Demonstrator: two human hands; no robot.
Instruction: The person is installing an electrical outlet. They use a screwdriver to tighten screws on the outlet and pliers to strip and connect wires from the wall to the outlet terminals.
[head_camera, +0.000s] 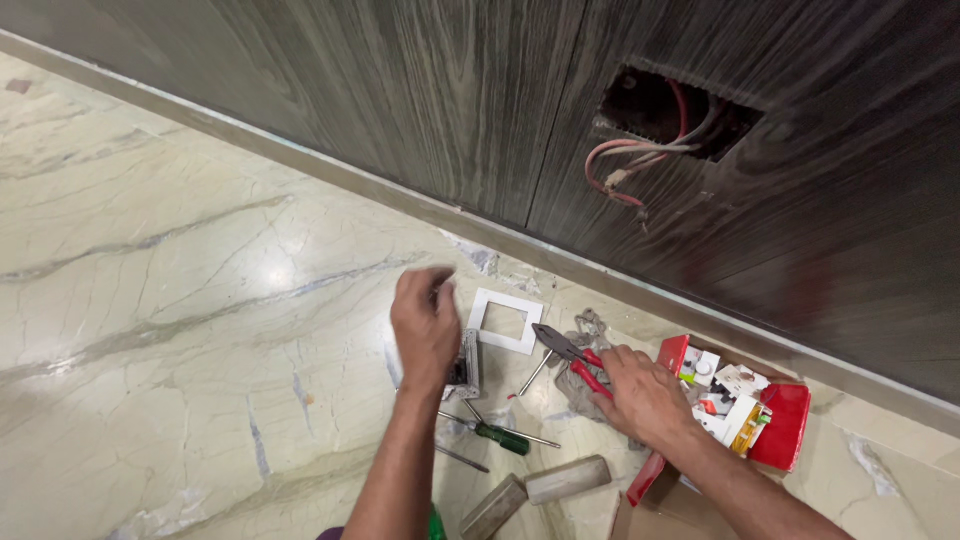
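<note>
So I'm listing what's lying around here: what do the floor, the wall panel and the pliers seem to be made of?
The floor looks like polished marble or a marble-look tile: pale, grey-veined, with glare on it. The wall panel looks like dark wood or wood-grain laminate, judging by the streaky grain. The pliers, under the right hand, have dull grey metal jaws and red handles, probably plastic or rubber.

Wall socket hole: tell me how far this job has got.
Done: the hole is open, with wires hanging bare and the white frame off on the floor. In hand: left hand on the switch plate, right hand on red pliers. Left: nothing refitted in the hole.
</note>
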